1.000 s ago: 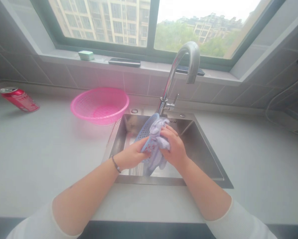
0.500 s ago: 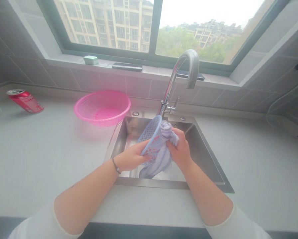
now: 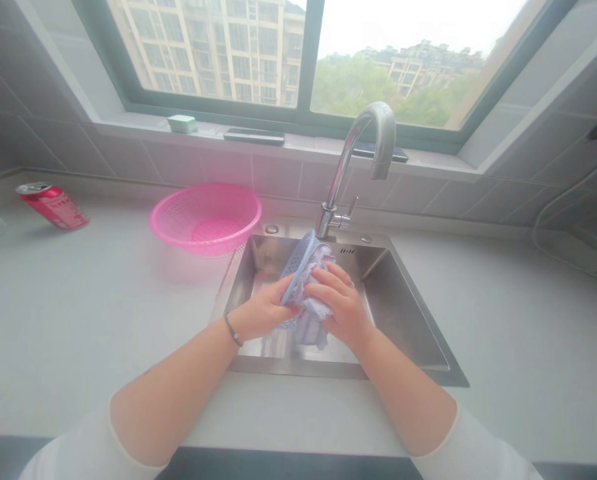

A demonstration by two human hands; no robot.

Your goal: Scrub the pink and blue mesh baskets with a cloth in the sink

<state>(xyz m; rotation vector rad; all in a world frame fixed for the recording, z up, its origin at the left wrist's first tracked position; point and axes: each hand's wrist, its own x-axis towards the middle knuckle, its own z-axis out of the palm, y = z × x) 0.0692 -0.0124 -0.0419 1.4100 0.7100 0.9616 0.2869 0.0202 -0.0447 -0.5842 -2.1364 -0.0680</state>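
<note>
Over the steel sink (image 3: 403, 310), left hand (image 3: 261, 310) grasped a blue plastic basket (image 3: 297, 273) by its rim; right hand (image 3: 339, 310) clenched a lilac cloth (image 3: 309, 328) against the basket, both above the basin.

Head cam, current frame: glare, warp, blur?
Head view: the window is overexposed, its sky nearly white, and a milky haze lowers contrast. Head view: wide-angle warp bows the edges of the counter. Head view: the steel sink shows reflected glare; the left hand and right hand look slightly soft, without heavy motion blur.
</note>
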